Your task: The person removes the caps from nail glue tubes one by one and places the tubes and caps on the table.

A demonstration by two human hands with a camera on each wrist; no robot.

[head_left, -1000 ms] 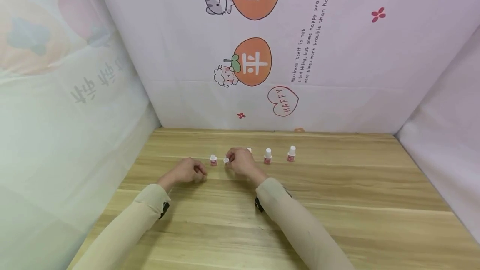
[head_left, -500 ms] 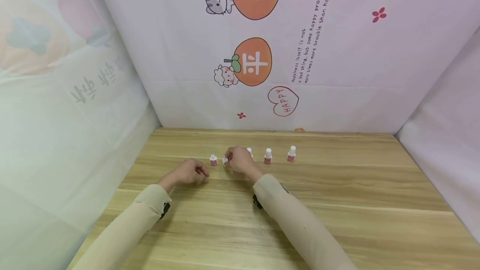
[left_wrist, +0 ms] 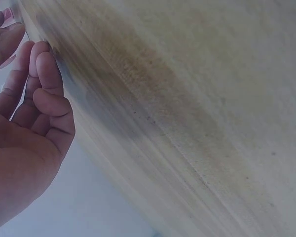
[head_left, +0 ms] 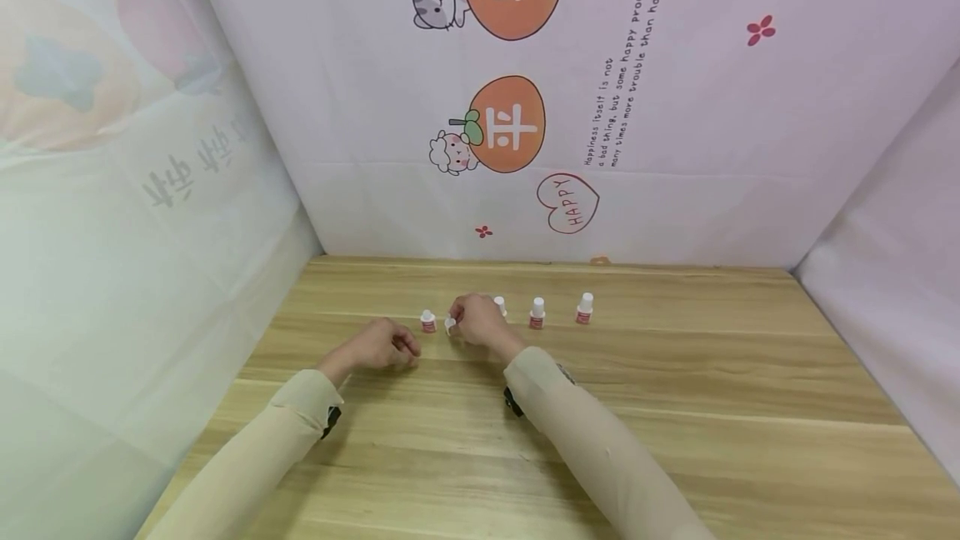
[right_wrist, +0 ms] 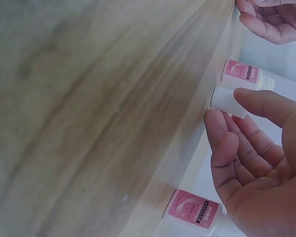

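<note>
My right hand pinches a small white bottle cap between thumb and fingertips, close over the tabletop. In the head view the cap shows just left of those fingers. Beside it, to the left, an uncapped small white bottle with a pink label stands upright; the right wrist view shows this bottle right behind the cap. My left hand hovers low over the table, front-left of the bottle, its fingers loosely curled and holding nothing. The left wrist view shows the left hand with nothing in its grasp.
To the right of my right hand, capped bottles stand in a row: one partly hidden bottle, a middle bottle and a far-right bottle. A printed cloth rises behind the wooden table, with more cloth at both sides.
The cap in my right hand has tilted and dropped slightly toward the table. My left hand has shifted slightly to the right. The standing bottles have stayed put.
</note>
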